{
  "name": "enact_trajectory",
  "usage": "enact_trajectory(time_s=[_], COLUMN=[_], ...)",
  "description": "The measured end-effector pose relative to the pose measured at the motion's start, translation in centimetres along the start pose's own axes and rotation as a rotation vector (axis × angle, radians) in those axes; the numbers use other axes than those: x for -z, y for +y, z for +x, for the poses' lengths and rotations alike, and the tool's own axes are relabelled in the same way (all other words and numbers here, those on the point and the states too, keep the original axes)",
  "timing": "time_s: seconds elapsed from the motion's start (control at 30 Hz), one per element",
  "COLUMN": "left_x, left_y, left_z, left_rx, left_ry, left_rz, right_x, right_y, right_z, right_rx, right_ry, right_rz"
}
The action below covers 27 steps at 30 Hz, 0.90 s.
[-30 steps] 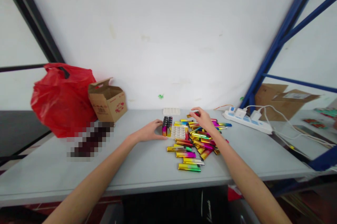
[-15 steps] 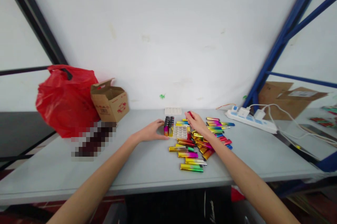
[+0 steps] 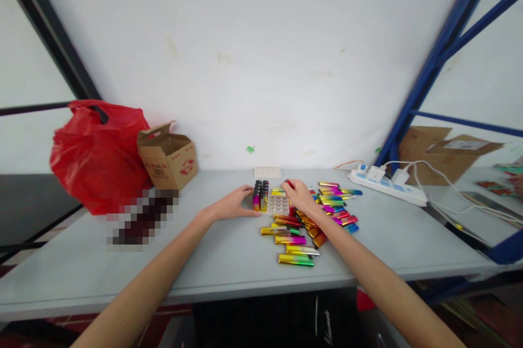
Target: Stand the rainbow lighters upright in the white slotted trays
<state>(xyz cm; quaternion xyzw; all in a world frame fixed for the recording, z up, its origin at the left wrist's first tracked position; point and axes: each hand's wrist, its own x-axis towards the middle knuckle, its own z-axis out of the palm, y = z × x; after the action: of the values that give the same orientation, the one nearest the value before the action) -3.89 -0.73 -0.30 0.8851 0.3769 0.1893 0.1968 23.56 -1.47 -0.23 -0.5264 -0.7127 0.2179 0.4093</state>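
Note:
My left hand [image 3: 231, 203] lies at the left side of a white tray [image 3: 278, 206] with rows of round-looking compartments, thumb and fingers spread apart beside its corner. Upright in the tray's left part stand several shiny lighters [image 3: 256, 202] with black tops. Pinched in my right hand [image 3: 300, 195], above the tray's right back side, is a red lighter [image 3: 289, 183], partly hidden by the fingers. Under and around my right forearm lies a loose heap of metallic lighters [image 3: 314, 228] in gold, red, magenta, blue and green. Nearest the table's front edge is a gold-green lighter [image 3: 296, 260].
Against the wall lies another white tray [image 3: 267, 172]. A red plastic bag [image 3: 98, 157] and an open cardboard box [image 3: 169, 160] stand at left. On the right are a power strip [image 3: 388, 188] with cables, a blue frame [image 3: 433, 70], and another person's hand [image 3: 518, 184] at the edge.
My right hand has moved slightly left and down toward the tray with the red lighter. My left hand stays beside the tray. Another person's hand has come into view at far right.

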Motion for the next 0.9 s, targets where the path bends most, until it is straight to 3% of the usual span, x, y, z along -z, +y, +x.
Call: enact_trajectory(time_s=[0.2, 0.37, 0.57, 0.9], left_x=[0.0, -0.1, -0.1, 0.1], left_y=[0.0, -0.1, -0.1, 0.1], left_z=[0.0, -0.1, -0.1, -0.1], left_rx=[0.003, -0.008, 0.007, 0.005], left_ry=[-0.004, -0.004, -0.023, -0.012], left_rz=[0.010, 0.014, -0.001, -0.004], right_x=[-0.1, -0.2, -0.4, -0.7], right_y=[0.2, 0.4, 0.7, 1.1], right_z=[-0.3, -0.6, -0.3, 0.2], right_rx=[0.155, 0.367, 0.300, 0.385], right_ry=[-0.019, -0.046, -0.070, -0.232], right_rz=[-0.089, -0.187, -0.298, -0.331])
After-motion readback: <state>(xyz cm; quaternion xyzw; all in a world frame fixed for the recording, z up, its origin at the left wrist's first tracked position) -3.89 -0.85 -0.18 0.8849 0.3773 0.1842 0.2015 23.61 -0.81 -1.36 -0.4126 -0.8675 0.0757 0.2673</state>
